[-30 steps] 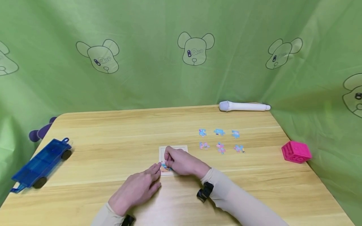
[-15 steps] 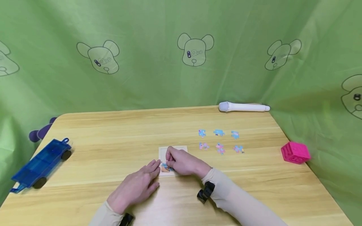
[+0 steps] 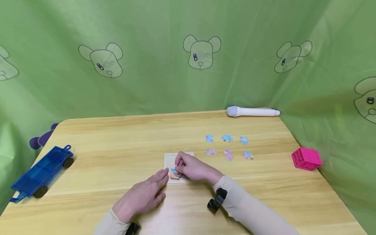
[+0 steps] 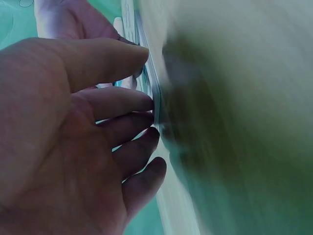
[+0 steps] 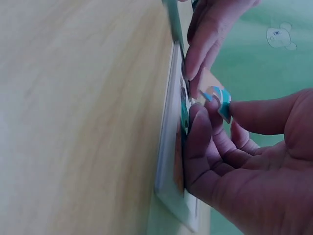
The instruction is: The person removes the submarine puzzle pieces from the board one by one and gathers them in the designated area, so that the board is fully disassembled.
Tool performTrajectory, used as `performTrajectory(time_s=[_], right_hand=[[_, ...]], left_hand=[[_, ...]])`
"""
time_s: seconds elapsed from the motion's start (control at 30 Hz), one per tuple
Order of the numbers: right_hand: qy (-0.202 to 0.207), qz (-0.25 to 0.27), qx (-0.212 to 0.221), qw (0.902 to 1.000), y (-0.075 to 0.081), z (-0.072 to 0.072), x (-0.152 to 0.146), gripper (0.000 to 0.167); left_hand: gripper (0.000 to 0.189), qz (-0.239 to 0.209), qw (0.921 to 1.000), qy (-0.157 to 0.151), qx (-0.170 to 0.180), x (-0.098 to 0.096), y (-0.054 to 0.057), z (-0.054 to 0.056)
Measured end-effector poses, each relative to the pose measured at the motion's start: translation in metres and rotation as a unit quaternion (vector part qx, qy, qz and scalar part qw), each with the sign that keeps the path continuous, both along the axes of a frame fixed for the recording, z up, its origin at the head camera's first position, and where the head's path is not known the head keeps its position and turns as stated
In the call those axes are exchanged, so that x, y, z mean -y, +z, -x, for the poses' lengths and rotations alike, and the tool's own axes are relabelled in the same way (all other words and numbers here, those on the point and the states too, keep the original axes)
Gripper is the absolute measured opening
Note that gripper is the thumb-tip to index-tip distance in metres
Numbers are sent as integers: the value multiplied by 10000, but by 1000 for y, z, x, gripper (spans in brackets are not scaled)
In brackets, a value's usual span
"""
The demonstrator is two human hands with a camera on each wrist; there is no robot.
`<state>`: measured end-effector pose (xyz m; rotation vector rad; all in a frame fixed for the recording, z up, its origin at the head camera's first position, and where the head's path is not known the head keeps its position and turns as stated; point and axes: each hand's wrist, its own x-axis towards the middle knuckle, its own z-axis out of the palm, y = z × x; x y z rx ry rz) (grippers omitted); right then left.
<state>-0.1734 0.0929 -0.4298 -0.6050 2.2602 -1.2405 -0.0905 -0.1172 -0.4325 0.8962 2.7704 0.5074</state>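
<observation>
A puzzle piece (image 5: 219,100) sits pinched in the right hand (image 3: 192,168), lifted just off the tray (image 3: 171,158) on the counter (image 3: 117,147). The left hand (image 3: 144,195) lies flat, straight fingers steadying the tray's near corner. The step looks like seating a piece; next it likely needs turning to match the slot, then pressing down. Only the right wrist view shows the piece clear of the tray; the head view alone shows six loose pieces (image 3: 227,147) well right.
</observation>
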Motion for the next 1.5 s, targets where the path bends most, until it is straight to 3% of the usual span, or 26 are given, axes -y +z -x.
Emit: performTrajectory(time_s=[0.13,0.4,0.6,0.87,0.97,1.23,1.5], right_hand=[[-92,375,264,9989,2,0,-10,5],[-277,494,-156,9983,9,7,-45,6],[-592,273,-99,9978,9,12,-72,6],[-1107,-534,-340,9918,4,19,-97,7],[-1080,-694,-335,9912,2,21,-101,8],[-772,-1440,-840,9830,2,24,-101,10],[-496,-1660,-847,9812,4,24,-103,11]], left_hand=[[55,-1,10000,12,-1,0,0,-1],[56,-38,9998,174,-33,3,1,-4],[56,-91,9995,301,-77,6,2,-8],[56,-46,9993,323,-195,6,2,-11],[58,74,9992,328,-225,5,2,-11],[61,218,9987,436,-145,4,5,-13],[62,157,9986,500,-8,4,4,-13]])
